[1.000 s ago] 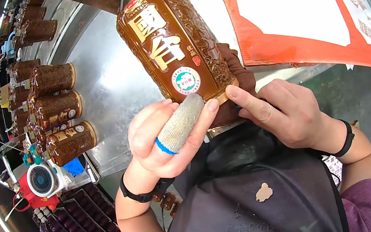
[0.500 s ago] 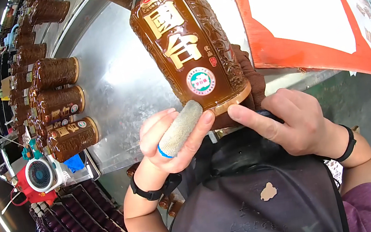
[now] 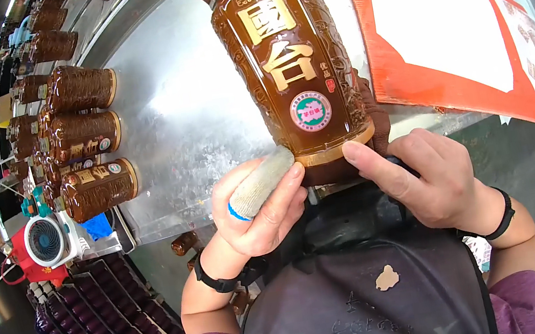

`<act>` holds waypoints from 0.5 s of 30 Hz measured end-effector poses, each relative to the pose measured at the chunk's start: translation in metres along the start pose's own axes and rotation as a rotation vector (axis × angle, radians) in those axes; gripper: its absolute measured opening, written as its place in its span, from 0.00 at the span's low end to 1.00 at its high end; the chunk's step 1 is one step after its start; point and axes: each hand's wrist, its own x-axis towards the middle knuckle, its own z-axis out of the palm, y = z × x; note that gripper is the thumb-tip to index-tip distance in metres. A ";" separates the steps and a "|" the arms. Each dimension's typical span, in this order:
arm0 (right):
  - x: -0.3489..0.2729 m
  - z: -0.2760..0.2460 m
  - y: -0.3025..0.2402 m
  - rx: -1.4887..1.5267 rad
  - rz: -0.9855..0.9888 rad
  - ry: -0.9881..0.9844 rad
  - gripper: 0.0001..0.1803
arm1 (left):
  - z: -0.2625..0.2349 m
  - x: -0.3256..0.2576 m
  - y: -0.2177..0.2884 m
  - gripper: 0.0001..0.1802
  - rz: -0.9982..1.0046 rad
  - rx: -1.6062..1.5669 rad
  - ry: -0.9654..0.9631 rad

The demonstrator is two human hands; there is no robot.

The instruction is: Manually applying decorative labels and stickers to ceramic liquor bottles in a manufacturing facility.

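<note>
A large brown glass bottle [image 3: 293,65] with raised gold characters and a round green-and-white sticker [image 3: 310,111] lies in front of me, its neck pointing away. Round its near end runs a gold-coloured band [image 3: 328,151]. My left hand [image 3: 263,203] pinches the left part of that band; its index finger wears a grey knitted finger cover [image 3: 263,183] with a blue edge. At the band's right side, my right hand [image 3: 426,177] presses with thumb or fingertip, the other fingers curled. Dark brown cloth [image 3: 376,111] shows beside and under the bottle's right side.
Several similar brown bottles [image 3: 100,190] stand in rows at the left of the metal table [image 3: 181,110]. To the right lies an orange-red board [image 3: 438,96] with a white sheet [image 3: 440,21]. A small fan [image 3: 45,241] sits by the table's left corner, above racks of dark purple items [image 3: 96,320].
The bottle sits slightly further right in view and is a little straighter. Both hands have kept to its gold band, the right one shifting slightly right. The whole view has shifted a little.
</note>
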 end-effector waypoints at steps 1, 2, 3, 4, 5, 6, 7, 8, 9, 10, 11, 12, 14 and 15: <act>0.001 -0.001 0.000 -0.010 -0.004 0.002 0.30 | -0.002 0.002 0.001 0.23 0.017 0.009 -0.008; 0.002 -0.002 0.000 -0.012 -0.006 0.000 0.30 | -0.003 0.004 0.001 0.22 0.034 0.018 -0.016; 0.003 -0.003 -0.001 -0.023 -0.007 -0.004 0.30 | -0.003 0.005 0.001 0.22 0.034 0.017 -0.013; 0.003 -0.004 -0.002 -0.035 -0.007 -0.008 0.30 | -0.002 0.006 0.001 0.21 0.064 -0.005 0.001; 0.003 -0.005 -0.002 -0.038 -0.009 -0.010 0.30 | -0.002 0.007 0.001 0.20 0.093 -0.026 0.015; 0.002 -0.007 -0.001 -0.037 -0.012 -0.023 0.31 | -0.002 0.009 0.001 0.20 0.093 -0.027 0.019; 0.002 -0.009 -0.001 -0.037 -0.015 -0.036 0.31 | -0.001 0.013 0.001 0.19 0.123 -0.029 0.046; -0.001 -0.006 0.002 -0.043 -0.013 -0.038 0.31 | 0.000 0.017 0.001 0.18 0.155 -0.034 0.075; -0.004 0.000 0.006 -0.023 -0.017 0.014 0.31 | 0.001 0.022 -0.001 0.18 0.157 -0.038 0.078; -0.006 0.005 0.008 -0.002 -0.022 0.065 0.31 | 0.001 0.026 -0.004 0.18 0.249 0.009 0.036; -0.008 0.007 0.008 -0.005 -0.020 0.063 0.31 | 0.001 0.030 -0.007 0.18 0.339 0.056 -0.006; -0.008 0.009 0.008 0.023 -0.002 0.076 0.32 | 0.001 0.032 -0.009 0.18 0.339 0.054 -0.004; -0.010 0.013 0.007 0.050 0.020 0.090 0.32 | 0.001 0.035 -0.012 0.15 0.393 0.042 -0.102; -0.012 0.015 0.007 0.032 0.011 0.098 0.32 | -0.001 0.036 -0.012 0.15 0.395 0.039 -0.104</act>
